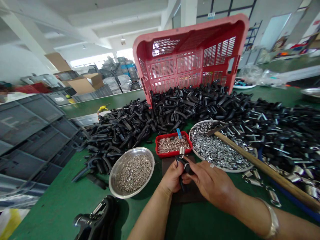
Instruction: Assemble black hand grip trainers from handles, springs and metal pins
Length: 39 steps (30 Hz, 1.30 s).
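Note:
My left hand (172, 178) and my right hand (216, 185) meet in front of me, both closed around a black plastic handle (182, 184). From its upper end sticks a silver coil spring (182, 152). The right thumb and fingers press on the handle near the spring; the left fingers wrap its other side. Much of the handle is hidden by the fingers. Beneath the hands lies a dark flat plate (176, 196). Just beyond them stands a red tray (162, 155) of small metal pins, with a blue-handled tool (179, 133) in it.
Left is a steel bowl (113, 180) of tiny metal parts. A white dish (200, 156) of metal pieces lies right, a hammer (240, 151) across it. Black handles (130, 123) spill from a red crate (190, 30). Spring-fitted black handles (100, 216) sit front left; loose springs (273, 196) lie right.

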### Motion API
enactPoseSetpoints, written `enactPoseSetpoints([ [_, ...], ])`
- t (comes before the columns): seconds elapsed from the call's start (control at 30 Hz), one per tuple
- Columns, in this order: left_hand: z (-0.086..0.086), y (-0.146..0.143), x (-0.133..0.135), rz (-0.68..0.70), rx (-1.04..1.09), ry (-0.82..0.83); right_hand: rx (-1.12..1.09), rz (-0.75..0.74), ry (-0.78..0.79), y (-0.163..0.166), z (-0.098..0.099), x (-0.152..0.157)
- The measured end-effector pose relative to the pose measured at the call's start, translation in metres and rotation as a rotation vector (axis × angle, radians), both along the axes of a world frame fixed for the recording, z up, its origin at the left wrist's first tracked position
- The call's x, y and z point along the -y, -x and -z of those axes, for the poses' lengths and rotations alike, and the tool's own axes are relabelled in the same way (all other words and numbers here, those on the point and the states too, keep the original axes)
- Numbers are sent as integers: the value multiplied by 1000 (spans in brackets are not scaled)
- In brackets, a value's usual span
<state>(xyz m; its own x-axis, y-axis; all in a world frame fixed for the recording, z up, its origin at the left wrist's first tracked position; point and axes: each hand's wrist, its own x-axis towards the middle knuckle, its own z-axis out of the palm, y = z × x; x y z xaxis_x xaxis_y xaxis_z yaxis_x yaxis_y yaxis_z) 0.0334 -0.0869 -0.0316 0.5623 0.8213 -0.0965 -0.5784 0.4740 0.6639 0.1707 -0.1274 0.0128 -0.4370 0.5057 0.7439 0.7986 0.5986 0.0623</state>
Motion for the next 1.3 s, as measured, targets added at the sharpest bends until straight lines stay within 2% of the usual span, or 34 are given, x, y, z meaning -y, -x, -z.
enactPoseSetpoints([
  [0.07, -1, -8, 0, -76, -37, 6, -93, 91, 123, -5, 7, -12],
  [0.13, -3, -14, 1, -161, -124, -15, -168, 151, 344, -10, 10, -22],
  [0.23, -2, -20, 3, -277, -300, -79, -263, 111, 781, -13, 8, -32],
  [0.3, 1, -22, 2, -351, -379, -73, -241, 125, 966, -13, 4, -36],
  [0.33, 3, -23, 1, -393, -401, -39, -181, 187, 959, -12, 2, -39],
  [0.4, 6, -24, -2, -427, -377, 54, -36, 285, 815, -10, 0, -43],
  [0.47, 8, -23, -4, -395, -310, 134, 81, 282, 683, -7, -1, -46],
  [0.5, 7, -23, -4, -368, -284, 155, 105, 265, 670, -5, 0, -47],
  [0.63, 4, -20, -5, -346, -260, 196, 83, 279, 776, -2, 1, -53],
  [0.77, 2, -18, -7, -345, -194, 246, 104, 258, 673, -3, 0, -55],
  [0.9, 4, -17, -9, -343, -259, 261, 74, 271, 845, -4, 1, -52],
  [1.03, 5, -15, -11, -308, -251, 275, 27, 249, 711, -6, 5, -47],
  [1.17, 3, -13, -12, -301, -344, 215, -63, 233, 938, -9, 7, -44],
  [1.27, 1, -12, -11, -258, -371, 222, -85, 261, 832, -9, 11, -41],
  [1.3, 0, -11, -10, -247, -402, 197, -106, 253, 848, -8, 14, -41],
])
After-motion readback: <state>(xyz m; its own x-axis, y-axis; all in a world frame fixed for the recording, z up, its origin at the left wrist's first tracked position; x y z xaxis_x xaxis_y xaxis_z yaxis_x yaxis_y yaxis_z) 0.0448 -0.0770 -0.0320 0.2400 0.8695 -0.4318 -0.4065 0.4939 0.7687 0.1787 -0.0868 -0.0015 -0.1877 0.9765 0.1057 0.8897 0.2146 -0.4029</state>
